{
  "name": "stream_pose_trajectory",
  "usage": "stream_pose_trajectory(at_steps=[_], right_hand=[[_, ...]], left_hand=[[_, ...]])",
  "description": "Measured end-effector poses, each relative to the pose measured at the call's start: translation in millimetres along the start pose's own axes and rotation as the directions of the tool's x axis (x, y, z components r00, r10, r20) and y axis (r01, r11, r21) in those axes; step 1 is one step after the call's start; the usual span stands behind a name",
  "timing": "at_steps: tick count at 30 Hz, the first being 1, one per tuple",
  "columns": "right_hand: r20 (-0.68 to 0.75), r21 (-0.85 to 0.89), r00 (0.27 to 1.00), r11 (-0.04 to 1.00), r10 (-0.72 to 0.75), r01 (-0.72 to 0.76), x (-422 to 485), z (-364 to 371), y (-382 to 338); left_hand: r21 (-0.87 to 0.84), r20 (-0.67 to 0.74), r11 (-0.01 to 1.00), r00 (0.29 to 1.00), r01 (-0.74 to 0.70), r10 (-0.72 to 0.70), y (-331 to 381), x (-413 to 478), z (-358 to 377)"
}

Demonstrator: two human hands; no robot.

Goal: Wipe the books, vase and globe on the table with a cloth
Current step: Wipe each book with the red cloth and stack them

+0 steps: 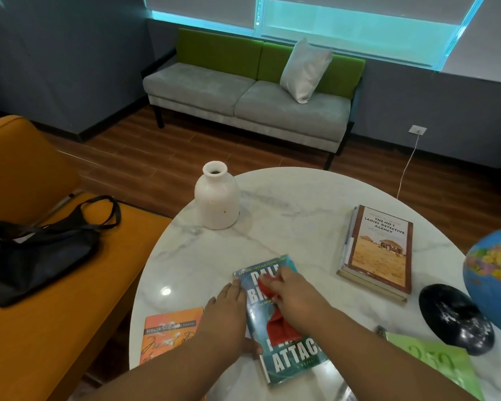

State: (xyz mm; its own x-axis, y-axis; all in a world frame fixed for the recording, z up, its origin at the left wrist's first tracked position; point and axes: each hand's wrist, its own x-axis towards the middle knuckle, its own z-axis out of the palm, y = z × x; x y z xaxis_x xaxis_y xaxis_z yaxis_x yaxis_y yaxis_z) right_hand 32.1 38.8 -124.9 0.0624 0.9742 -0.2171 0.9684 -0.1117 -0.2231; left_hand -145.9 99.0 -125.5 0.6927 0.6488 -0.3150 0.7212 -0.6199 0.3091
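Observation:
A teal paperback (294,357) lies flat on the round marble table (295,215) near its front edge. My left hand (229,314) rests along the book's left edge with straight fingers and the thumb at the spine. My right hand (292,293) holds a red cloth (281,325) and presses it onto the cover. A white vase (217,199) stands at the table's far left. To the right lies a stack of books (379,253). An orange book (168,337) lies at the near left. The globe (492,273) on its black base (454,316) stands at the right edge.
A green sheet of paper (437,363) lies at the near right of the table. An orange seat (41,328) with a black bag (38,250) stands to the left. A grey and green sofa (243,102) with a white pillow stands behind, on a wooden floor.

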Motion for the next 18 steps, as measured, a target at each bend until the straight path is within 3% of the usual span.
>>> stream_pose_trajectory(at_steps=[3, 7, 10, 11, 14, 15, 16, 18], right_hand=[[-0.036, -0.039, 0.994, 0.994, -0.105, 0.104, -2, 2, 3], [-0.106, -0.017, 0.992, 0.997, 0.074, -0.076, -1, 8, -2], [0.015, 0.079, 1.000, 0.997, 0.018, -0.020, -12, 10, -14], [-0.008, 0.043, 1.000, 0.999, -0.025, 0.025, -16, 9, -12], [-0.149, -0.081, 0.987, 0.994, 0.062, -0.075, -19, 7, 0], [-0.173, -0.073, 0.982, 0.993, 0.075, -0.088, -20, 11, 1], [-0.161, 0.057, 0.978, 0.991, 0.130, -0.122, -22, 15, -3], [-0.038, 0.131, 0.999, 0.991, 0.015, -0.010, -30, 16, -16]], left_hand=[[-0.004, -0.018, 1.000, 1.000, -0.005, 0.005, -1, -1, 1], [-0.016, -0.026, 1.000, 1.000, 0.005, -0.006, -1, 0, 3], [0.001, -0.027, 1.000, 1.000, 0.004, -0.004, -3, -1, 4], [0.001, -0.030, 1.000, 1.000, 0.004, -0.004, -3, -2, 3], [-0.020, -0.043, 1.000, 0.999, 0.013, -0.014, -4, -2, 3], [-0.029, -0.039, 0.999, 0.999, 0.018, -0.019, -3, -2, 4], [-0.036, -0.037, 0.999, 0.999, 0.022, -0.023, -3, -3, 4], [-0.055, -0.048, 0.998, 0.998, 0.029, -0.032, -4, -5, 6]])
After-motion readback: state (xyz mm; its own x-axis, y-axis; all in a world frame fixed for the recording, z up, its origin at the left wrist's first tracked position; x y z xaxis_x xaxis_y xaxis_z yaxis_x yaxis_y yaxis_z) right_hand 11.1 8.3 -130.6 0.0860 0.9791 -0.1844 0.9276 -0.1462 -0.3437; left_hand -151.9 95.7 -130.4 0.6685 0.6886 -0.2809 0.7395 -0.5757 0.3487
